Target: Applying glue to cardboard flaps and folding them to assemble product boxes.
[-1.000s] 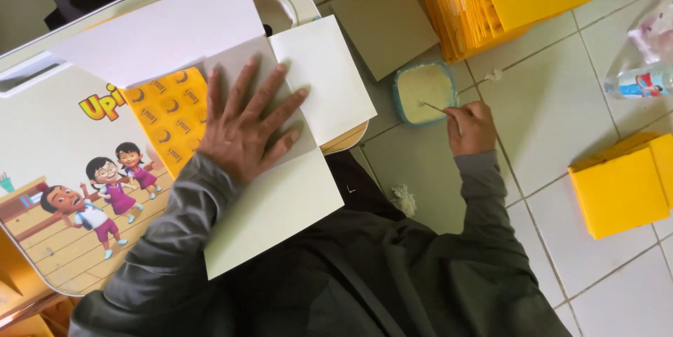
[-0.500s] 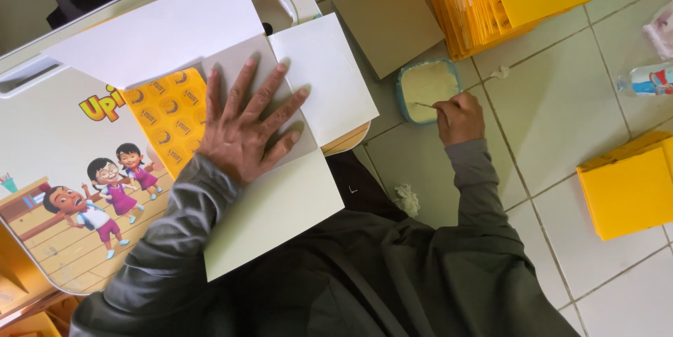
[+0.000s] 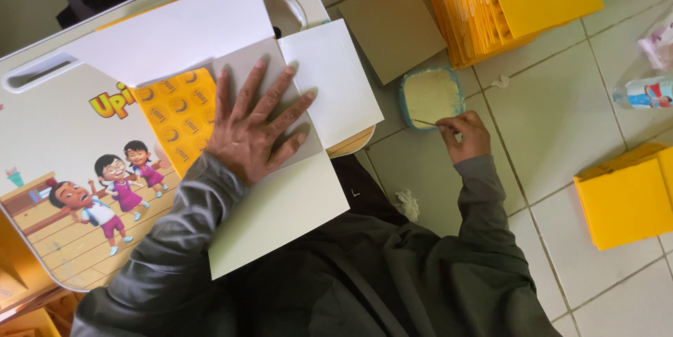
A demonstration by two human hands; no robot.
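The fingers [image 3: 263, 99] of the left hand [image 3: 249, 130] are spread wide and pressed flat on a grey cardboard panel [image 3: 242, 71], which lies in the middle of unfolded white paper flaps [image 3: 280, 211] on the small picture-printed table [image 3: 63, 162]. The right hand [image 3: 468, 135] pinches a thin stick [image 3: 425, 123] between thumb and fingers. A second ago that hand sat lower, beside the small blue-rimmed tub of pale paste [image 3: 431, 95] on the tiled floor [image 3: 554, 120]; now it has come up to the tub's lower rim, with the stick's tip over the paste. I judge that paste is being picked up while the left hand has stayed put, holding the work steady.

The panel is plain grey, its near part hidden under the palm. A yellow patterned sheet [image 3: 175, 116] shows to its left. The white flaps fan out above, right and below, not yet folded over the panel.
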